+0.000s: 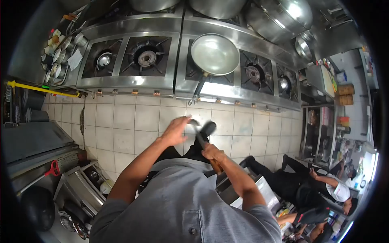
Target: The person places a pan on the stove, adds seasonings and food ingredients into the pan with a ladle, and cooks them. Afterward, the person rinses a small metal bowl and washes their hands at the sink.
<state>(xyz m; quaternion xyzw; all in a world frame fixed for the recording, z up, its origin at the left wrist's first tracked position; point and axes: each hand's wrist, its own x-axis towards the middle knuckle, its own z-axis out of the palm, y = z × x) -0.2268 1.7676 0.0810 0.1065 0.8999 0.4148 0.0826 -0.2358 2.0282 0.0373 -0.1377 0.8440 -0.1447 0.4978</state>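
Note:
Wrapped round the handle of a long metal utensil [200, 139], my right hand [212, 153] is in front of my waist. The handle has a brown lower end, and the utensil's curved metal head points up toward the stove. My left hand [175, 131] is near that head, its fingers apart and slightly blurred; nothing shows in it. Whether it touches the utensil I cannot tell. Beyond both hands, a wide metal pan [215, 54] sits on a burner of the stove [176, 52], its dark handle pointing toward me.
Large pots [279, 18] stand behind the burners. Small metal containers [60, 56] are at the left end. A red-handled tool [52, 168] lies at lower left. Two people in dark clothes [298, 188] are at the right. The floor is tiled [125, 125].

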